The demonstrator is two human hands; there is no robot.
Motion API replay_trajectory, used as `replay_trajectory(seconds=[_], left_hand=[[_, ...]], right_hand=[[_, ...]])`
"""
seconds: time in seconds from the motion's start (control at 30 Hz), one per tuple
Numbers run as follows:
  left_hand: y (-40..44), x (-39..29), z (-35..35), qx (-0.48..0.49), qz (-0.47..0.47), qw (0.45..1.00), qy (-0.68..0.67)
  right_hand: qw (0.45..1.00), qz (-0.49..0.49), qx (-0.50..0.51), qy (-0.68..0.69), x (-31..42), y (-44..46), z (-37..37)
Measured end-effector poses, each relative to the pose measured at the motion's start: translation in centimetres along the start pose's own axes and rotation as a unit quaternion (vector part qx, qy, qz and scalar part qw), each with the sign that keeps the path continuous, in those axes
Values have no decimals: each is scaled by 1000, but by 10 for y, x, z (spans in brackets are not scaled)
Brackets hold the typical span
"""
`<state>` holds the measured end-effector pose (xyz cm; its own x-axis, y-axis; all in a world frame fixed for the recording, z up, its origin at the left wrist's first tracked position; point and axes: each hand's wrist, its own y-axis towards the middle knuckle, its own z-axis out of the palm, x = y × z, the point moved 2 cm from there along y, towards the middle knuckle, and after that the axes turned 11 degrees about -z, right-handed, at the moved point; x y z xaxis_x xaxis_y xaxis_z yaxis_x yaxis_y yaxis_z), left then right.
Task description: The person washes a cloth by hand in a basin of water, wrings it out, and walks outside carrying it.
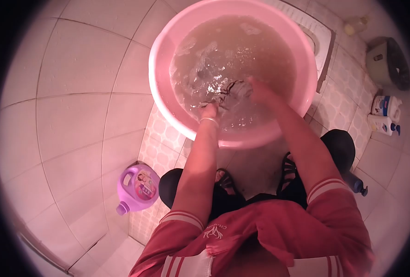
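Note:
A large pink basin [159, 87] holds cloudy, greyish-brown water [260, 51] with patches of foam. Pale wet cloth with dark lines on it [237, 90] lies half sunk near the basin's front. At its left end my left hand [209, 111] is closed on the fabric, with the fingertips partly under water and a bracelet at the wrist. My right hand [259, 91] grips the other end of the cloth, its fingers slightly blurred. Between the two hands the cloth is partly stretched. How much more of it lies below the surface is hidden by the murky water.
A purple detergent jug [140, 187] stands by the tiled wall on the left. On the right are a grey bin [384, 64], white bottles [384, 115] and a dark pump bottle [355, 183]. A squat toilet's edge [322, 41] shows behind the basin.

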<state>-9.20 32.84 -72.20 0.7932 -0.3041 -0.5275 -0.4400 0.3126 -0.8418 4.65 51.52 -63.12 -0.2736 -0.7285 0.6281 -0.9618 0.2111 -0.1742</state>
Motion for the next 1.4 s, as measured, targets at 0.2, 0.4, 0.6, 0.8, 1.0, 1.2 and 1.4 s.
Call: replay_trajectory(seconds=[0.2, 0.4, 0.6, 0.8, 1.0, 1.2, 1.4], left_hand=[[-94, -45, 44, 49, -65, 970, -228], [-86, -38, 39, 592, -199, 721, -301], [-32, -11, 37, 259, 21, 944, -202], [-69, -26, 53, 160, -72, 962, -208], [-92, -34, 40, 106, -153, 980, -65], [-105, -46, 55, 164, -144, 970, -105], [-77, -30, 32, 490, -42, 840, -227]], right_hand=[[942, -53, -88, 319, 78, 6, -14], [979, -109, -172, 10, 198, -39, -23], [958, -84, -273, 40, 152, -5, 5], [978, 47, -202, -4, 59, 18, -2], [970, 31, -224, -94, -11, -10, -6], [980, -46, -72, 178, 103, -9, -27], [987, -80, -95, 99, 187, -21, -16]])
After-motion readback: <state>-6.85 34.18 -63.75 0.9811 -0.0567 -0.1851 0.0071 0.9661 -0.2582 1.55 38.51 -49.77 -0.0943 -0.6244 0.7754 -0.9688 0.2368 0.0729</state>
